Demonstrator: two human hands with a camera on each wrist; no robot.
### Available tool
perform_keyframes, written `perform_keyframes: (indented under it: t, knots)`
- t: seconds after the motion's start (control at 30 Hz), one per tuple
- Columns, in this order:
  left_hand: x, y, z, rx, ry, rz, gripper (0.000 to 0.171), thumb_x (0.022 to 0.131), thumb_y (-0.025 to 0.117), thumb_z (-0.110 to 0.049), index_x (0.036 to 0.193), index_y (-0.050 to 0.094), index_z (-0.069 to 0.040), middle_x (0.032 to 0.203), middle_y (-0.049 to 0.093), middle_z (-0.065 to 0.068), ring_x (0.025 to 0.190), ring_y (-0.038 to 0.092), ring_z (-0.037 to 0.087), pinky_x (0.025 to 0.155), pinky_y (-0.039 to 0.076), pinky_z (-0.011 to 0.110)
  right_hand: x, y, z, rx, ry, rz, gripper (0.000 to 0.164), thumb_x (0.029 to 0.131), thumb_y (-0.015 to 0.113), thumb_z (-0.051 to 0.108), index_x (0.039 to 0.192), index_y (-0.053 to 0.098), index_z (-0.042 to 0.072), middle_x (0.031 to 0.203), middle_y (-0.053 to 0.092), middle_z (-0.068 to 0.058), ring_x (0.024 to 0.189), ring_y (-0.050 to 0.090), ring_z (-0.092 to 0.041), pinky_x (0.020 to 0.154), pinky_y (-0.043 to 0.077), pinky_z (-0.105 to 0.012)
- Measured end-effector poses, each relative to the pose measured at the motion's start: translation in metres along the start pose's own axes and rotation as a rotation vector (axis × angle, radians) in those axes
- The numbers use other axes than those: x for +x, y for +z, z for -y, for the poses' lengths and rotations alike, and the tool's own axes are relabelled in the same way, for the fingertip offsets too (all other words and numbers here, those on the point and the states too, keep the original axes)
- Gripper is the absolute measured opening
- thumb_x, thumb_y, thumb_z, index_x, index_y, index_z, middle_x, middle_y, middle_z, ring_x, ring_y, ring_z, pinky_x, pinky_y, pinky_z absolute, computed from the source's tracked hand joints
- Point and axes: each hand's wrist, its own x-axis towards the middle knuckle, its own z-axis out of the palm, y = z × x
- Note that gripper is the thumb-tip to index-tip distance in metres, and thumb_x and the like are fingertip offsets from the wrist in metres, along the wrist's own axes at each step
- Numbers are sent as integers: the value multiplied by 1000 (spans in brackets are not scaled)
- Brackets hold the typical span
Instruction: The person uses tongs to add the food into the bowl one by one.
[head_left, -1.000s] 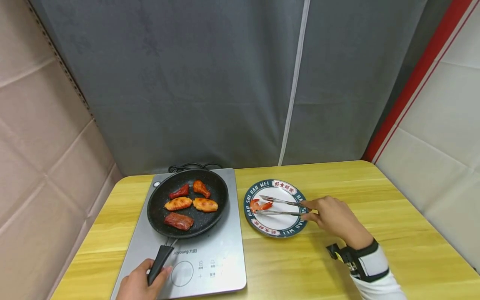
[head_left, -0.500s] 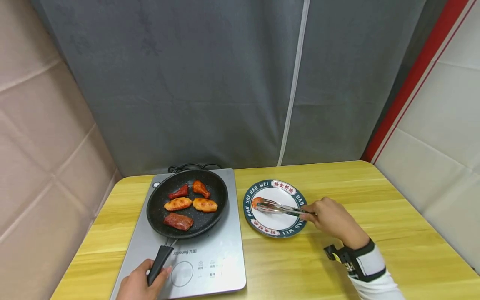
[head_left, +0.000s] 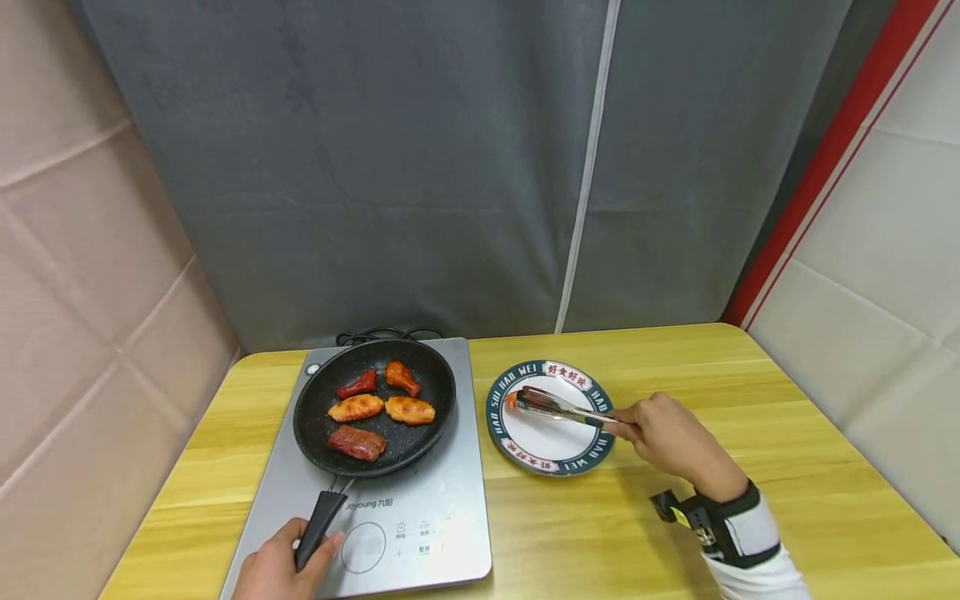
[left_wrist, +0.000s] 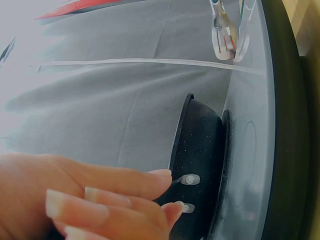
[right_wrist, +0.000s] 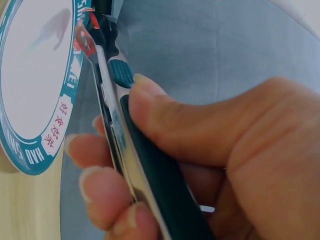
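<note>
My left hand [head_left: 279, 567] grips the black handle [head_left: 321, 525] of a frying pan [head_left: 420, 354]. In the pan lie a brown slab of meat [head_left: 357, 442], two chicken wings [head_left: 356, 407] side by side, a drumstick [head_left: 402, 377] and a dark red piece [head_left: 358, 383]. My right hand [head_left: 670, 437] holds metal tongs [head_left: 558, 408], squeezed nearly together, over a plate [head_left: 551, 465] with a teal rim. Between the tong tips is the orange-red shrimp [head_left: 512, 400], mostly hidden by them. In the right wrist view, thumb and fingers press the tongs' dark green grips [right_wrist: 162, 190] from both sides.
Under the pan is a silver induction cooker [head_left: 450, 533] with a round dial and touch marks. A black cable [head_left: 390, 331] lies behind it. The wooden table [head_left: 585, 550] meets a grey curtain [head_left: 420, 167] at the back, with pale padded walls left and right.
The tongs have gone from spread around the shrimp to squeezed on it, and their tips have since risen slightly. My left hand and the pan have stayed put.
</note>
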Motion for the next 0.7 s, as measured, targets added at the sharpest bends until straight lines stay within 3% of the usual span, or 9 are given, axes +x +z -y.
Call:
perform_keyframes:
  t: [0.1,0.2,0.3,0.43,0.7]
  knots:
    - [0,0,0,0,4,-6,33,84,64,-29,86,53,2,54,40,-1,48,38,14,47,30,27,0,-3,1,1,-10,-19,20,84,65,21,92,73,3,83,70,-7,50,40,-2,48,36,-22]
    - [0,0,0,-2,6,-9,33,84,65,-29,86,53,2,54,40,0,48,37,15,48,29,28,-1,-9,6,-4,-18,-43,21,85,64,21,93,72,3,70,66,1,49,38,-1,47,35,-22]
    - [0,-1,1,0,16,-14,33,84,65,-29,85,53,1,54,40,0,49,37,15,49,29,28,-2,-16,13,-2,-25,-74,23,87,62,23,97,72,5,54,50,11,44,31,-1,45,31,-21]
    - [1,-2,2,7,42,-29,31,83,65,-28,84,52,0,53,40,-1,48,36,15,48,29,28,0,-24,28,25,-57,-118,25,88,61,25,100,71,5,47,34,14,41,25,0,42,26,-20]
    - [2,1,3,18,30,-15,33,83,65,-30,83,52,0,55,40,0,49,37,15,50,29,29,15,-24,62,91,-210,-141,15,88,62,24,88,70,12,54,43,13,42,28,4,40,28,-17]
